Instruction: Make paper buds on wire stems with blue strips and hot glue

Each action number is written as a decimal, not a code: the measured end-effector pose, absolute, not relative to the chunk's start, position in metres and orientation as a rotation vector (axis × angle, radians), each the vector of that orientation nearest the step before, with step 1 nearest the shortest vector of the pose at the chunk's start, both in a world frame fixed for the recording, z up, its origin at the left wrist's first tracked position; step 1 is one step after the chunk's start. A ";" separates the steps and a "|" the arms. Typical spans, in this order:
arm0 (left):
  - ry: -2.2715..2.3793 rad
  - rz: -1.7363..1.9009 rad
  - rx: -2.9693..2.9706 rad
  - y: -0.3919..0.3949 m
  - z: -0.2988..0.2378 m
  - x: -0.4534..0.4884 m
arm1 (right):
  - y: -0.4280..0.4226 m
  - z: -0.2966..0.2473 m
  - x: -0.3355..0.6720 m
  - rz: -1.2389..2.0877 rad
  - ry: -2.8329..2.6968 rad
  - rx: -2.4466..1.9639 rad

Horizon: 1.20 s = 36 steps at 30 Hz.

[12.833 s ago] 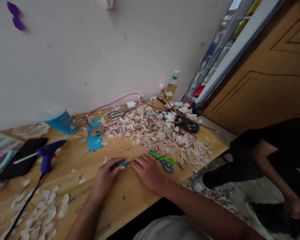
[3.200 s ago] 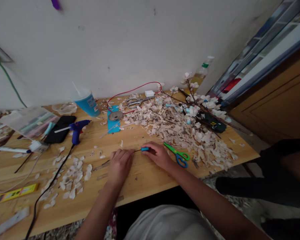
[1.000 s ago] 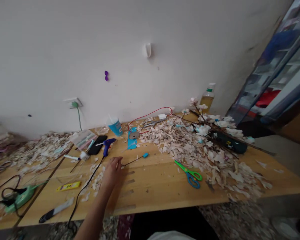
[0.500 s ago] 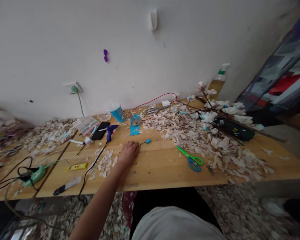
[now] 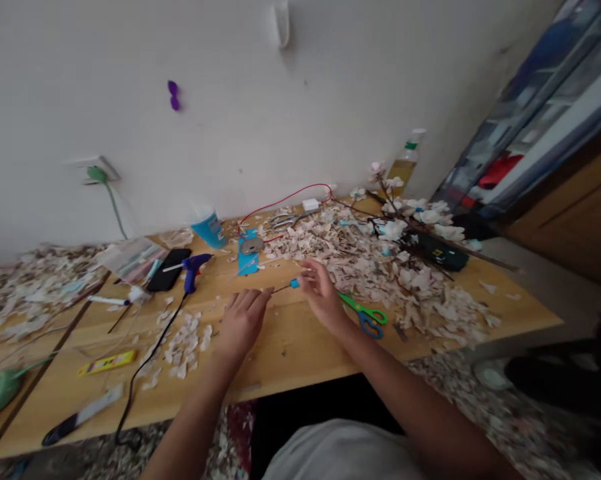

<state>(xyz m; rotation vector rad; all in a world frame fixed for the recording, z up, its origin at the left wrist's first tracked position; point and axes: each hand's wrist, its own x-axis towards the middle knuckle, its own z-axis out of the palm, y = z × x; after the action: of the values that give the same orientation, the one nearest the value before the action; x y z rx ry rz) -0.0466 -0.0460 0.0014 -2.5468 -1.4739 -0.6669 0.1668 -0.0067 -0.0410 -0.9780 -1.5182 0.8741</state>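
My left hand (image 5: pixel 243 320) is closed over the table, its fingertips pinching a thin dark stick (image 5: pixel 281 289). A small blue piece (image 5: pixel 295 283) sits on the stick's far end. Close beside that blue end is my right hand (image 5: pixel 323 297), fingers curled inward. Something small and pale may be at its fingertips, too blurred to name. Under and behind the right wrist lie scissors (image 5: pixel 370 319) with green and blue handles. Pale dried petals (image 5: pixel 350 253) are heaped beyond the right hand.
A purple glue gun (image 5: pixel 193 270), black phone (image 5: pixel 167 270) and blue cup (image 5: pixel 209 230) stand left. Nearer are a yellow packet (image 5: pixel 107 363) and a knife-like tool (image 5: pixel 83 413). A flowering branch (image 5: pixel 415 220) and a bottle (image 5: pixel 403 170) are at the back right.
My right hand has come into view and reached the blue end of the stick. The left hand has raised the stick slightly. The view has shifted to the right.
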 end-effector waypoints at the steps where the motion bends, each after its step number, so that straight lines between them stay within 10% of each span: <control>1: -1.446 -0.656 -2.509 -0.036 -0.003 -0.047 | 0.001 -0.045 0.165 0.921 -1.451 -0.983; 36: -1.573 -0.887 -2.659 0.009 -0.046 -0.052 | 0.027 -0.075 0.157 1.043 -1.587 -1.041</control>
<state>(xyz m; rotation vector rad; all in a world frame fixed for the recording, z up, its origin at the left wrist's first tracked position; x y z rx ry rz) -0.0515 0.0093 -0.0461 -2.6590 -1.5733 -0.8872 0.1569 0.0269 -0.0746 -1.0406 -1.5869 1.0427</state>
